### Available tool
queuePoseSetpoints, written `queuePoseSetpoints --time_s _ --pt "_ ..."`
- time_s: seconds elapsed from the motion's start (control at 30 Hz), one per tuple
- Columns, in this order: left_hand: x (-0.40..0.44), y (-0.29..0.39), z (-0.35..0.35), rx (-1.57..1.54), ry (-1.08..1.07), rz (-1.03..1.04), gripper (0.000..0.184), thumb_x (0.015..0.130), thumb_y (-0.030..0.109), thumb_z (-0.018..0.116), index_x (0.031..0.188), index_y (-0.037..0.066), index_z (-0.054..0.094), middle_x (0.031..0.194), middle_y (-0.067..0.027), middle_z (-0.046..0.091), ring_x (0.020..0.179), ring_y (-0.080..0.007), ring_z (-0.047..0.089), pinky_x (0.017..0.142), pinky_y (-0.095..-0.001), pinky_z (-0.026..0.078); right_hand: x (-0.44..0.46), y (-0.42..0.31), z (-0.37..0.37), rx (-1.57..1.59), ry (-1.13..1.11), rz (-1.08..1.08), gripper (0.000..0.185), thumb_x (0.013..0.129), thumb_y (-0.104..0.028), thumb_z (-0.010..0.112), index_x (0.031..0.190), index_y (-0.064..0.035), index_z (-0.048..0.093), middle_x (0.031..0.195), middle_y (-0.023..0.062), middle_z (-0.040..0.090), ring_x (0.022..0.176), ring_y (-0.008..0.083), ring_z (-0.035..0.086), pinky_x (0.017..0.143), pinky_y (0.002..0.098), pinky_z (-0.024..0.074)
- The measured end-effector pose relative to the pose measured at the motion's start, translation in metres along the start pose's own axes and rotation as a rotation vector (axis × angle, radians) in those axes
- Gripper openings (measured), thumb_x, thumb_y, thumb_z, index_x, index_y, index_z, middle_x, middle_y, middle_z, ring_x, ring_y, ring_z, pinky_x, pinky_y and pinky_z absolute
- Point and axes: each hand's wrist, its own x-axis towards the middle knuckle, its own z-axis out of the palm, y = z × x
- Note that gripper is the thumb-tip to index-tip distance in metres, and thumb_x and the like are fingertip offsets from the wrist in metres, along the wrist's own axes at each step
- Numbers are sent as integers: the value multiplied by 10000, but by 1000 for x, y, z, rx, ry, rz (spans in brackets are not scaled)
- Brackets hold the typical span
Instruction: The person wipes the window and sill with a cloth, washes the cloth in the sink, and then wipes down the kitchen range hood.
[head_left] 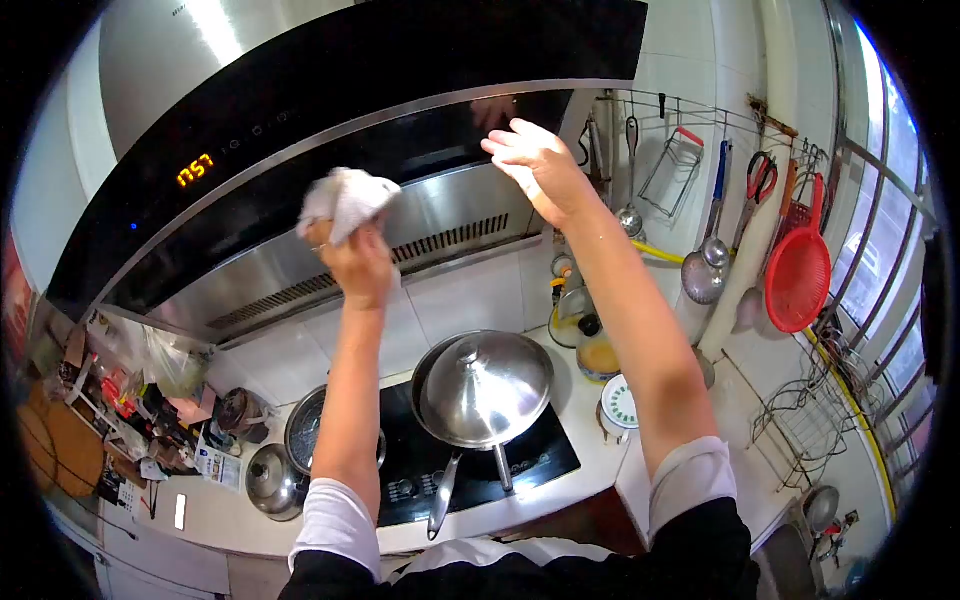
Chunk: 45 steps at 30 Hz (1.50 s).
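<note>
Raised in front of the range hood, my left hand grips a crumpled white cloth. The cloth lies over the hood's lower panel in view; whether it touches the panel cannot be told. My right hand is held up near the hood's right end, fingers stretched out and holding nothing. A faint reflection of it shows in the dark glass. Below the arms, a wok with a domed steel lid sits on the black cooktop, its handle toward me.
A second pan and a lidded pot stand left of the cooktop. Ladles, scissors and a red strainer hang on the right wall. A white lidded mug is beside my right forearm. Clutter fills the left counter.
</note>
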Motion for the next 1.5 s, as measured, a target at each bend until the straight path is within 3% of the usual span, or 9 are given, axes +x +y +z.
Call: queuePoseSetpoints --time_s 0.13,0.2,0.53,0.9,1.07,1.2,1.3,1.4,1.5 --pt "19 -25 9 4 110 -182 251 906 105 538 1110 -28 599 1253 -200 517 1146 -381 457 995 -456 340 9 2 -6 60 6 14 788 757 81 549 1403 138 102 1421 311 263 1310 349 364 1092 372 313" --pt "27 -22 14 327 132 -124 273 900 138 545 1101 -41 589 1236 -208 518 1161 -377 432 999 -459 324 12 2 -9 81 -3 9 749 779 89 535 1399 141 118 1423 306 272 1311 355 365 1092 377 315" --pt "58 45 49 232 93 -133 224 856 112 571 1045 -6 598 1040 -216 590 968 -367 537 838 -438 439 20 7 -26 195 -83 6 728 767 120 480 1391 155 107 1430 294 270 1329 365 334 1119 395 269" --pt "83 131 86 -11 -1 -205 156 773 82 612 914 31 568 907 -190 590 862 -404 566 688 -476 484 3 -12 -41 132 -10 -37 784 739 125 480 1416 120 85 1426 293 278 1315 343 365 1079 358 325" --pt "86 151 100 42 -130 -173 163 786 116 602 935 54 579 930 -170 591 843 -369 590 660 -436 506 2 -18 -57 118 -18 -98 553 723 113 452 1271 51 415 1226 132 499 1074 233 531 964 318 399" --pt "93 154 95 35 -302 78 243 736 91 610 978 68 593 985 -139 586 900 -319 599 678 -403 504 -2 -20 -49 57 46 -74 478 721 97 434 1190 23 489 1112 97 566 1037 197 542 922 308 418" --pt "100 143 87 8 -263 218 232 724 68 597 957 73 602 1023 -114 593 945 -308 589 709 -390 499 -1 -16 -48 65 69 -56 484 713 101 437 1190 33 488 1125 104 568 1036 207 542 928 317 421" --pt "97 126 64 127 -345 250 147 720 78 592 863 67 625 1063 -75 599 948 -290 599 706 -377 509 -1 -13 -47 109 55 -97 611 729 107 443 1330 84 341 1252 166 481 1108 258 515 989 332 390" --pt "82 108 52 164 -388 10 111 733 84 591 829 51 635 1050 -88 623 1000 -327 589 706 -380 529 -8 -21 -50 80 38 -128 727 745 121 440 1413 109 152 1406 240 324 1270 316 417 1070 357 327"
